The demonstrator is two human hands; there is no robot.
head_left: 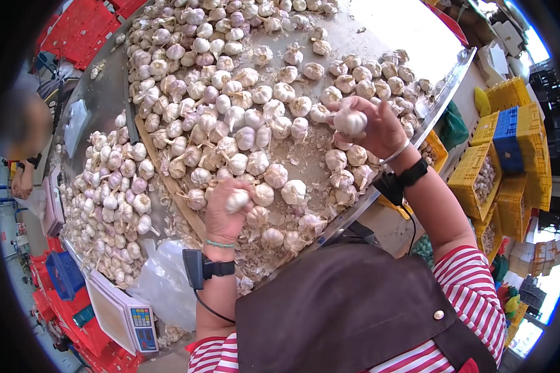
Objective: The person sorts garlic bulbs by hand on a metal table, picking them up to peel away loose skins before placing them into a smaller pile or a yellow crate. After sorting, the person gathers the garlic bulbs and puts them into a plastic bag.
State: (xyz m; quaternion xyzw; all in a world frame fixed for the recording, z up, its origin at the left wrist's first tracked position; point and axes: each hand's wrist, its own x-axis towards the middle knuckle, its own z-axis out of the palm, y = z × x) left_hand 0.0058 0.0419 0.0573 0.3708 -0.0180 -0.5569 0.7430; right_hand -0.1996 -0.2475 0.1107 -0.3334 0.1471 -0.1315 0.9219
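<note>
Garlic bulbs [274,110] cover much of a metal-topped table, with loose papery skins scattered among them. My left hand [223,217] is closed around a garlic bulb [237,200], just above the bulbs near the wooden strip [162,165]. Over the right part of the table, my right hand [379,127] grips another whitish garlic bulb [350,122] between thumb and fingers. A smaller group of bulbs [354,74] lies beyond that hand. Left of the wooden strip is a separate heap of garlic [115,199].
A digital scale [121,314] and a clear plastic bag [168,273] are at the lower left. Yellow crates [473,177], some holding garlic, stack on the right. Red crates [81,31] stand at the upper left. Another person's hand [22,181] shows at the far left.
</note>
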